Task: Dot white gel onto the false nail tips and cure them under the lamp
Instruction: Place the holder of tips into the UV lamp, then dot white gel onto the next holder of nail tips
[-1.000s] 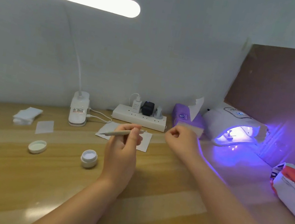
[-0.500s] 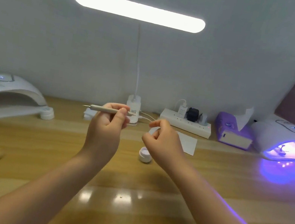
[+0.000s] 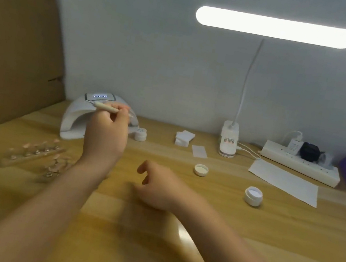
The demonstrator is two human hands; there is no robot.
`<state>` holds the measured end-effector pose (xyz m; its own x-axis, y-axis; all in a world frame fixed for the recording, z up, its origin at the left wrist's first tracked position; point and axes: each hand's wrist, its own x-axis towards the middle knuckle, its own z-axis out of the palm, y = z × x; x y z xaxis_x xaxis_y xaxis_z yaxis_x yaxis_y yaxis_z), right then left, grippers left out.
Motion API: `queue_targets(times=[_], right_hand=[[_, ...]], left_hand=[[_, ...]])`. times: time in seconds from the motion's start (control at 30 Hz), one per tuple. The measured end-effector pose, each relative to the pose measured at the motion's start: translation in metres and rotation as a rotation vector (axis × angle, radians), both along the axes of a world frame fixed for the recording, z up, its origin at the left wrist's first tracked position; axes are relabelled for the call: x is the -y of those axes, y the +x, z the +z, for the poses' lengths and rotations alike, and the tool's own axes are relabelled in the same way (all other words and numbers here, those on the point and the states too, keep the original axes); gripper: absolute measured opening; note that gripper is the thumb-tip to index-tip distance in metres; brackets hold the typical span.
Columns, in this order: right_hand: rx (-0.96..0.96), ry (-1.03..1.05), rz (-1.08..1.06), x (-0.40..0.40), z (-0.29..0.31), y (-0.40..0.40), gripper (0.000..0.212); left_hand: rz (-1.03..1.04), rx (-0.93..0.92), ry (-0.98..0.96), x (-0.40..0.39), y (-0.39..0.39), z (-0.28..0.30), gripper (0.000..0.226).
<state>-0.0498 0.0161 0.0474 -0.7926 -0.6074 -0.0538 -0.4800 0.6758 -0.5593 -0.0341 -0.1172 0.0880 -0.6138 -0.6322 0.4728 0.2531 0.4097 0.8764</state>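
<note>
2 clear strips of pinkish false nail tips (image 3: 32, 153) lie blurred on the wooden desk (image 3: 217, 242), left of the left hand (image 3: 107, 133), which pinches a slim beige dotting pen (image 3: 106, 108). Right hand (image 3: 157, 186) hangs loosely curled, holding nothing. Open round white gel jar (image 3: 253, 196) sits right.

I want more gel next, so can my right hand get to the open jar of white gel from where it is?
Probably yes: the right hand holds nothing, and only bare desk lies between it and the open gel jar on its right.
</note>
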Motion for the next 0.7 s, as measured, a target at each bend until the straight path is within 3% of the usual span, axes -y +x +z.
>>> queue_targets(times=[0.07, 0.17, 0.3, 0.37, 0.7], right_hand=[[-0.025, 0.127, 0.06, 0.019, -0.003, 0.005, 0.047], [-0.094, 0.129, 0.047, 0.037, -0.003, 0.005, 0.041], [-0.215, 0.182, 0.109, 0.057, -0.008, 0.003, 0.036], [-0.253, 0.21, 0.151, 0.063, -0.011, 0.0, 0.037], [-0.217, 0.204, 0.19, 0.075, -0.013, -0.021, 0.041]], left_hand=[[0.07, 0.008, 0.008, 0.024, 0.001, 0.005, 0.02], [0.128, 0.077, 0.038, 0.053, 0.0, 0.012, 0.018], [0.041, 0.191, 0.285, 0.07, -0.008, 0.017, 0.013], [0.015, 0.231, 0.314, 0.067, -0.012, 0.014, 0.013], [0.004, 0.177, 0.398, 0.063, -0.017, 0.01, 0.015]])
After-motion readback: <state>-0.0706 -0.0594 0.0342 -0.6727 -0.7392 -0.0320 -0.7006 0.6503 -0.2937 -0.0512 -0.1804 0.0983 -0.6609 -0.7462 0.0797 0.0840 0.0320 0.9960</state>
